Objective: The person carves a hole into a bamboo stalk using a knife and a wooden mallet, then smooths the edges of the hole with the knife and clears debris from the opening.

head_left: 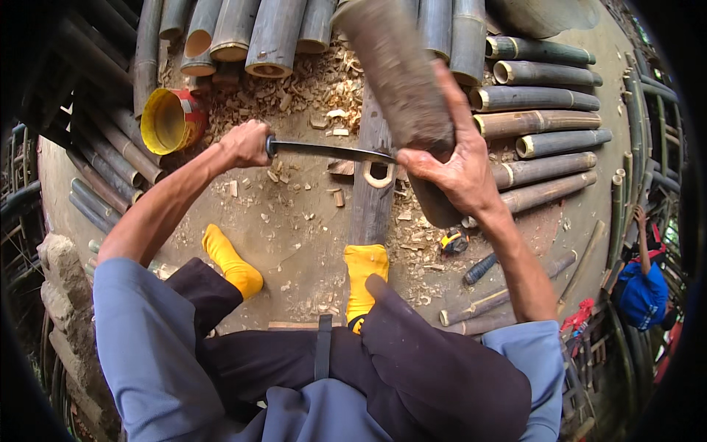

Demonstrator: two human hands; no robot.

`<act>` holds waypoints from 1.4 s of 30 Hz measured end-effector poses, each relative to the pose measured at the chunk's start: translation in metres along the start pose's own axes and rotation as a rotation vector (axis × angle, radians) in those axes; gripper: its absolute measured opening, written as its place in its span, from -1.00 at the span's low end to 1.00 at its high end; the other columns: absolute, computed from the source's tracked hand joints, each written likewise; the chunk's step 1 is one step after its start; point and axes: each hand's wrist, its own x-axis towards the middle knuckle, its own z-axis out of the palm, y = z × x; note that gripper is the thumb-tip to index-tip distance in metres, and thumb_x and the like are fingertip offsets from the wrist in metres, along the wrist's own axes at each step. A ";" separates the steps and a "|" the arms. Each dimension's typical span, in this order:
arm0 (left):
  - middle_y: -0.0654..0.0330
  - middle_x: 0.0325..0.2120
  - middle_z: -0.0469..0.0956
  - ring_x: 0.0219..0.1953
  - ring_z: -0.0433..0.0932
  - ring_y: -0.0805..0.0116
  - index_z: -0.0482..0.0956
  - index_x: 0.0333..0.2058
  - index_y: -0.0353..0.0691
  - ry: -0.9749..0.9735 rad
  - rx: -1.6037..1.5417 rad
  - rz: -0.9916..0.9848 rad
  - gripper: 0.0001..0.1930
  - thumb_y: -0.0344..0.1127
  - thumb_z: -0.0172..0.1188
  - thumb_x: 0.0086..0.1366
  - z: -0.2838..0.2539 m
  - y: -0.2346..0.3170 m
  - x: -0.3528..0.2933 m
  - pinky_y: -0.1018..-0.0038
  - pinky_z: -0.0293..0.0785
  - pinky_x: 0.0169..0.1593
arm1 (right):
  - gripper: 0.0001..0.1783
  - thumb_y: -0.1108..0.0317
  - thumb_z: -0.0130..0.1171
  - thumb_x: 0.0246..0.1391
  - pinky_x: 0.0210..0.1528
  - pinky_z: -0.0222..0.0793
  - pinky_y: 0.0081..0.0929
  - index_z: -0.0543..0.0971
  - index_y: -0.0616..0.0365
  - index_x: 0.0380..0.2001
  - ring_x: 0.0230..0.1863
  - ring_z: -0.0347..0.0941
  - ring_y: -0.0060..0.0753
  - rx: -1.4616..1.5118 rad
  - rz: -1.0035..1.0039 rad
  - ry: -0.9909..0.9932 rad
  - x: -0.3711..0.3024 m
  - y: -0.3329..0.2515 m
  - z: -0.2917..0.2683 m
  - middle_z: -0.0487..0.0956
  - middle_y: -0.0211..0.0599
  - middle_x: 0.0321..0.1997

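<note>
My left hand [249, 144] is closed around the dark handle of a long knife [324, 149]. Its blade points right and meets a bamboo pole [372, 210] at an oblong hole cut in the wall. A thick, rough wooden log [394, 77], blurred by motion, is gripped in my right hand [465, 173] above the pole. The log's tilted body covers part of the pole's far end. My right foot, in a yellow sock [366, 276], is at the pole's near end; my left foot, in a matching sock [232, 261], rests on the ground.
Bamboo lengths [276, 37] line the far side, and more [541, 124] lie stacked at right. A yellow-and-red bucket [163, 121] lies tipped at left. Wood chips [298, 96], a tape measure [453, 241] and a black cylindrical object [480, 269] are on the ground. Someone in blue [642, 295] is far right.
</note>
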 end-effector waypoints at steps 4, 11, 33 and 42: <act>-0.07 -0.68 0.48 -0.57 0.52 -0.02 0.48 -0.58 -0.33 -0.091 0.027 0.018 -0.83 -0.32 0.13 -0.14 -0.012 0.010 0.007 0.19 0.44 -0.44 | 0.08 0.09 0.36 -0.21 0.28 0.12 -0.17 -0.04 -0.15 0.33 0.28 0.15 0.03 -0.198 0.308 -0.366 -0.036 0.046 0.014 0.15 -0.07 0.34; 0.25 -0.65 0.41 -0.62 0.41 0.33 0.41 -0.42 -0.12 0.767 0.215 0.266 -0.82 -0.33 0.22 -0.01 0.048 0.011 -0.046 0.41 0.33 -0.52 | 0.07 0.24 0.36 -0.23 0.11 0.35 -0.30 -0.03 -0.19 0.34 0.04 0.43 -0.09 -0.027 0.320 0.156 -0.079 0.032 -0.010 0.36 0.05 0.17; 0.17 -0.42 0.43 -0.27 0.49 0.23 0.33 -0.33 -0.18 0.383 0.336 0.235 -0.77 -0.45 0.13 -0.01 0.037 0.014 -0.026 0.28 0.35 -0.25 | -0.22 0.12 0.39 -0.30 -0.29 0.48 -0.24 0.38 -0.35 0.11 -0.31 0.48 -0.09 -0.576 -0.201 -0.202 -0.128 0.088 0.027 0.44 0.05 -0.20; 0.13 -0.42 0.47 -0.36 0.53 0.22 0.39 -0.28 -0.21 0.345 0.301 0.209 -0.71 -0.44 0.16 -0.06 0.038 0.012 -0.021 0.25 0.38 -0.28 | -0.12 0.14 0.42 -0.35 -0.12 0.45 -0.25 0.31 0.07 0.12 -0.16 0.47 0.03 -0.471 0.054 -0.305 -0.131 0.082 0.021 0.45 -0.02 -0.07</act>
